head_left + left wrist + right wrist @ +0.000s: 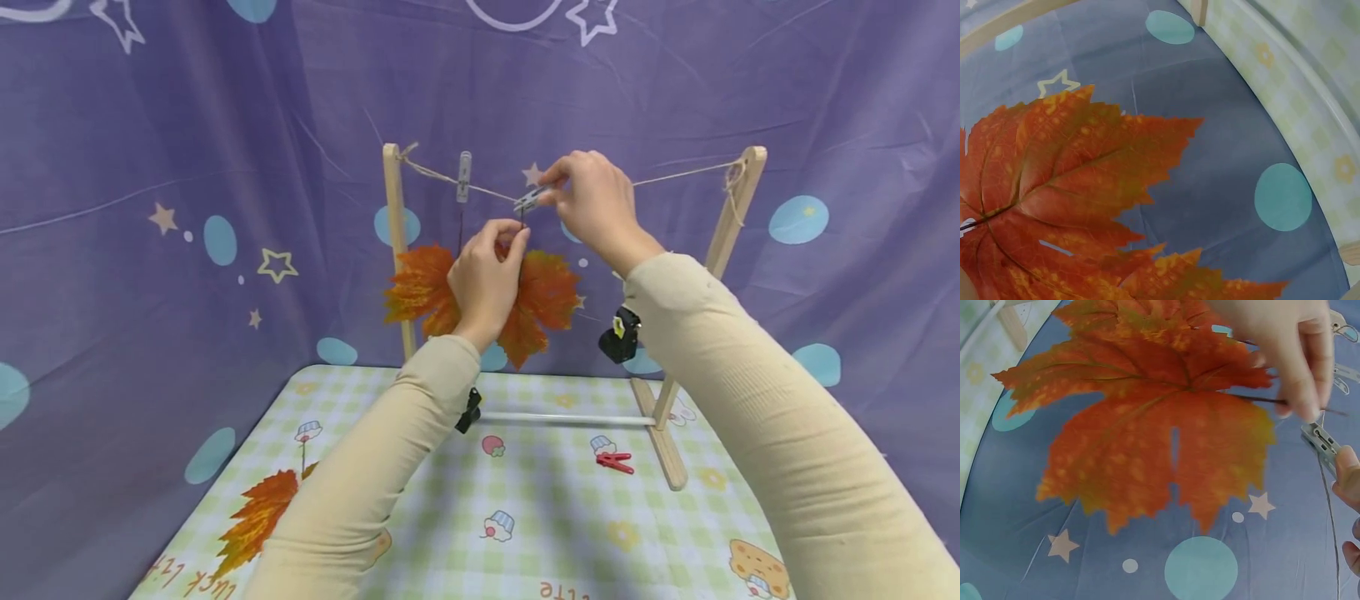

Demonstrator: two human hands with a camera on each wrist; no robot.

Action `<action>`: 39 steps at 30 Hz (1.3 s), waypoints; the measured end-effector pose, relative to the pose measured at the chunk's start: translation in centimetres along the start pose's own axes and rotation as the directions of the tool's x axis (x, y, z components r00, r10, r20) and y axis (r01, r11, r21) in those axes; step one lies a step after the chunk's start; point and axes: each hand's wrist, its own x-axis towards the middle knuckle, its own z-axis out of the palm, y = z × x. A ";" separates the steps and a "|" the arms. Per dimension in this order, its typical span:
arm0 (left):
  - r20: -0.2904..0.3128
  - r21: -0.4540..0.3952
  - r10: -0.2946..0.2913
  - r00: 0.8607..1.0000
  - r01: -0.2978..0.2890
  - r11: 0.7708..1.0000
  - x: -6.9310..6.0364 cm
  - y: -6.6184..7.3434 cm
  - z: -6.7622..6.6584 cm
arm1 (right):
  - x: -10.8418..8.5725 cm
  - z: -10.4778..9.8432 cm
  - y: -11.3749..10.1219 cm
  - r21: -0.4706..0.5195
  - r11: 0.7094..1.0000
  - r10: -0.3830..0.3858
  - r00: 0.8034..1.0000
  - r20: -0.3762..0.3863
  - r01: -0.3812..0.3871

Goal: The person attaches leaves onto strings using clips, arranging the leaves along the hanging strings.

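**Figure: Work at the Twine (675, 174)**

Your left hand (486, 279) pinches the maple leaf (537, 305) by its stem (1257, 399); your right hand's (600, 200) fingers pinch the clothespin (529, 200) at the leaf's 12 o'clock. Posts (731, 217) flank it at 9 and 3, the tabletop's (360, 387) far edge at 6.

Your leaf (551, 287): cloth-like, matt, veined. Your clothespin (1320, 441): smooth grey plastic. Cord (686, 173): rough, fibrous twine. Post (394, 196): pale wood, smooth, matt. Your sleeve (727, 367): matt, ribbed knit. Backdrop (225, 125) facing you: creased cloth, faint sheen. Clip (613, 461): smooth red plastic.
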 end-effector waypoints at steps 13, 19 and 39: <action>0.047 -0.046 0.001 0.999 0.001 0.999 -1.2 0.8 -0.7 | -0.2 0.1 0.2 0.002 1.000 -0.019 1.000 0.001 0.019; 0.025 -0.011 -0.006 1.000 0.006 1.000 -1.8 -0.4 -0.6 | -0.1 0.0 0.1 0.000 1.000 -0.023 1.000 0.017 0.023; 0.091 0.079 -0.046 0.995 0.039 0.996 -3.2 -3.5 0.1 | 0.5 -1.0 0.5 -0.034 0.984 -0.169 0.975 0.141 0.176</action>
